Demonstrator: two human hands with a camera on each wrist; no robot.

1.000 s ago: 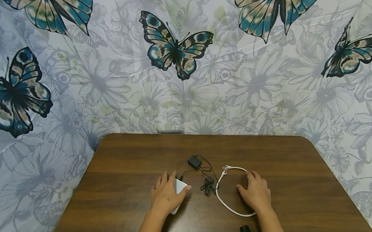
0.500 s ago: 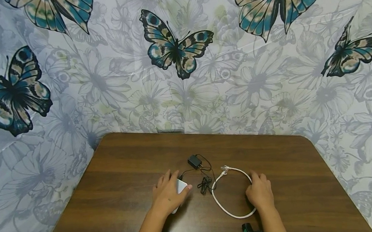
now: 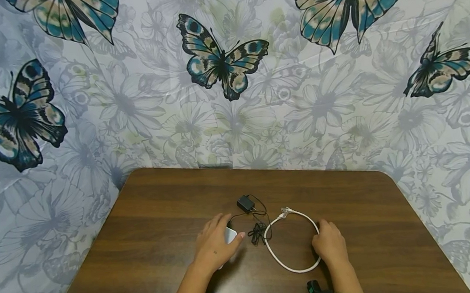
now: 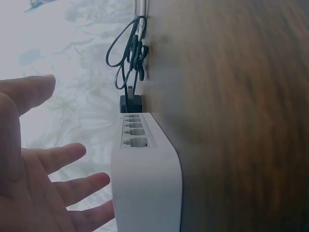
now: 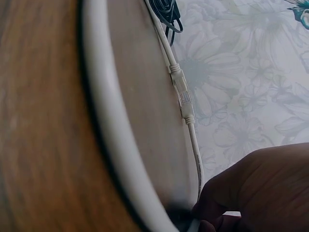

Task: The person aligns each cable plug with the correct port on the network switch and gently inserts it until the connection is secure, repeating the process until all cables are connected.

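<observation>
My right hand (image 3: 330, 242) pinches the white Ethernet cable (image 5: 107, 99); my left hand (image 3: 213, 243), fingers loose, partly covers the network switch (image 4: 145, 188). Gentle handling should avoid snagging the black cord (image 3: 257, 234).

head: high, forward-down, far | left/right wrist: low, forward, rolled, close | both share black cord (image 5: 165, 10)

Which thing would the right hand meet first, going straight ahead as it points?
Beyond the white cable the right hand holds, probably the patterned backdrop past the table; depth is unclear.
</observation>
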